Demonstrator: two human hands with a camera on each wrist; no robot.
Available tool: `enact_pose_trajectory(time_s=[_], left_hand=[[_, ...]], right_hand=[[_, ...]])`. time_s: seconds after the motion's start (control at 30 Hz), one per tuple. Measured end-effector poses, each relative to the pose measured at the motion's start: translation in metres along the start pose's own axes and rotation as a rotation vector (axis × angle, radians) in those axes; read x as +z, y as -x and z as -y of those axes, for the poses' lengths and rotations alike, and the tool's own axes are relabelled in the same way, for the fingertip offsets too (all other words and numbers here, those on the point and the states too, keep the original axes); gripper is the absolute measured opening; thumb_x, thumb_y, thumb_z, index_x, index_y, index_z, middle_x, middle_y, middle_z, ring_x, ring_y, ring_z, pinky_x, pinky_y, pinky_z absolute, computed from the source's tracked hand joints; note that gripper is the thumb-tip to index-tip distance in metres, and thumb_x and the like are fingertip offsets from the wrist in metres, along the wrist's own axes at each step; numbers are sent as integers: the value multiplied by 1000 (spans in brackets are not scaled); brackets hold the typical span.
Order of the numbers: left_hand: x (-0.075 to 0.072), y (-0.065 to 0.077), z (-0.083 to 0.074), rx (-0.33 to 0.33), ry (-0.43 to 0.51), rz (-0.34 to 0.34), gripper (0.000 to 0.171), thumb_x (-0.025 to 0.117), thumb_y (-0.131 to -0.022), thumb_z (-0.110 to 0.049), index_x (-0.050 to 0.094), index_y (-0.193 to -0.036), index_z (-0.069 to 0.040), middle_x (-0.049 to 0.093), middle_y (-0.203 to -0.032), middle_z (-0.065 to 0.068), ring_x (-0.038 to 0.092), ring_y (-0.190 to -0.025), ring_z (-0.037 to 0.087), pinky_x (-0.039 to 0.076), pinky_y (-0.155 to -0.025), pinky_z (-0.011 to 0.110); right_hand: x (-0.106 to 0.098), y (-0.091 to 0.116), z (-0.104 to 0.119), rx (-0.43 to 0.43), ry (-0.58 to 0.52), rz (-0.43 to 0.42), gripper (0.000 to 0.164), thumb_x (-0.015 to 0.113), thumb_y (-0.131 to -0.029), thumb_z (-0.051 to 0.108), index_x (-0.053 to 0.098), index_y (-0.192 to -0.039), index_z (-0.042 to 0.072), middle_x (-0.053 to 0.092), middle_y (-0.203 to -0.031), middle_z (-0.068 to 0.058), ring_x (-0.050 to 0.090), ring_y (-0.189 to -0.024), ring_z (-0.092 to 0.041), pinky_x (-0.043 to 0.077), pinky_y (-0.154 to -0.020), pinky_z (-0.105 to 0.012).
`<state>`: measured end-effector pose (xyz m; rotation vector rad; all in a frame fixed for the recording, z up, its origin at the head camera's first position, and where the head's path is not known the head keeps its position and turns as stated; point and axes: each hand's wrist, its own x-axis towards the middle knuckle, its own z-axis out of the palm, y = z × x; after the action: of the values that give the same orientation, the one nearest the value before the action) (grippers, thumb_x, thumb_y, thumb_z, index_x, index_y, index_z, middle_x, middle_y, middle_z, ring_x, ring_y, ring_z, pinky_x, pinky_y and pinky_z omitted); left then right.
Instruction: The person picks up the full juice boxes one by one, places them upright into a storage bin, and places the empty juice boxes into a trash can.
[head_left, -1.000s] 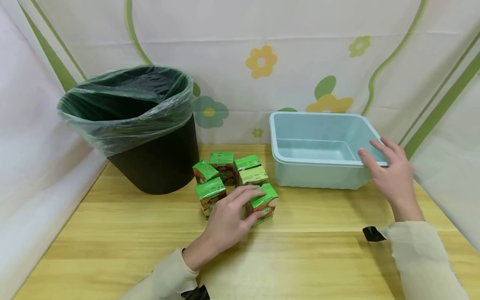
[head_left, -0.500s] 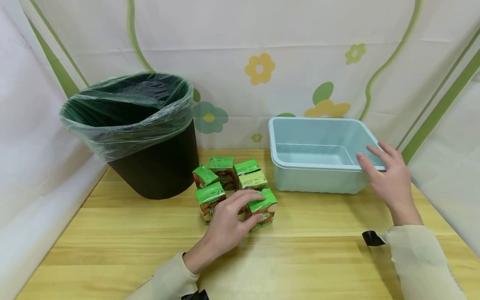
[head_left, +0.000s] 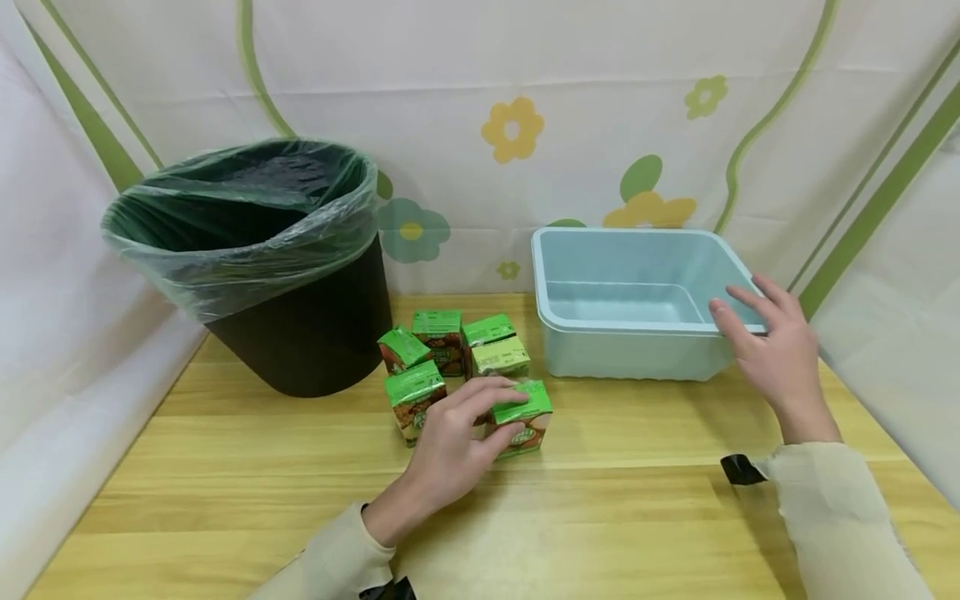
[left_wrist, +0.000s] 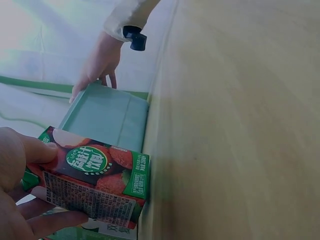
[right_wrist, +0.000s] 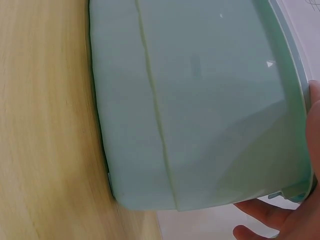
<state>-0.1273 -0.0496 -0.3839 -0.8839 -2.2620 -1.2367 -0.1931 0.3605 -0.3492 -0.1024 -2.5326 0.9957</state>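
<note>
My left hand (head_left: 453,442) holds the nearest green-topped juice box (head_left: 523,427) upright at the table's middle. In the left wrist view, the thumb lies on the box's front (left_wrist: 90,165) with lychee-red pictures, and the other fingers are behind and below it. Behind and left of it stand several more juice boxes (head_left: 416,400) in a loose cluster. To their right is a light blue plastic tub (head_left: 637,354) with nothing in it. My right hand (head_left: 783,358) grips its front right corner; in the right wrist view, fingers (right_wrist: 267,212) curl around the tub's end, outside the wall.
A black bin (head_left: 315,333) lined with a clear green bag (head_left: 247,267) stands at the back left, close to the boxes. A flower-printed curtain (head_left: 450,83) hangs behind the wooden table (head_left: 600,525) and continues along both sides.
The head view has shifted slightly. Both hands keep nearly the same places, the left on the juice box and the right at the tub's corner.
</note>
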Motion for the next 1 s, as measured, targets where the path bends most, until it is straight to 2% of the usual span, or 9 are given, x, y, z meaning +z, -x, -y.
enact_pose_trajectory(time_s=[0.2, 0.4, 0.63, 0.73, 1.0], left_hand=[[-5, -5, -8, 34, 14, -31, 29, 88, -87, -8, 79, -115, -12, 76, -122, 5, 75, -113, 19, 64, -84, 28], [-11, -16, -20, 14, 54, -21, 27, 85, -90, -10, 80, -116, -13, 75, -123, 3, 73, -112, 15, 62, -76, 31], [-19, -31, -35, -16, 111, -45, 25, 85, -90, -9, 80, -114, -13, 76, -121, 1, 72, -108, 13, 48, -58, 22], [-23, -39, -40, -29, 131, -64, 25, 86, -89, -9, 81, -113, -13, 76, -121, 1, 71, -115, 13, 52, -59, 22], [-34, -59, -50, -29, 175, -103, 26, 85, -90, -8, 80, -115, -11, 76, -122, 3, 73, -103, 14, 63, -66, 23]], right_hand=[[1, 0, 2, 3, -1, 14, 64, 56, -107, 49, 54, -155, 6, 23, -178, -9, 13, -165, -45, 10, -127, -76], [0, 0, 3, 16, -3, 17, 64, 55, -107, 49, 53, -156, 7, 22, -178, -8, 13, -165, -45, 11, -126, -76], [-1, 1, 0, 14, -6, 13, 64, 55, -107, 48, 52, -156, 7, 21, -178, -7, 13, -165, -45, 12, -126, -76], [-1, 1, 0, 8, 2, 15, 64, 55, -108, 48, 52, -157, 7, 21, -179, -7, 13, -165, -46, 12, -126, -77], [-1, 1, 1, 14, 4, 12, 66, 55, -107, 48, 49, -158, 7, 21, -179, -6, 13, -165, -46, 12, -126, -76]])
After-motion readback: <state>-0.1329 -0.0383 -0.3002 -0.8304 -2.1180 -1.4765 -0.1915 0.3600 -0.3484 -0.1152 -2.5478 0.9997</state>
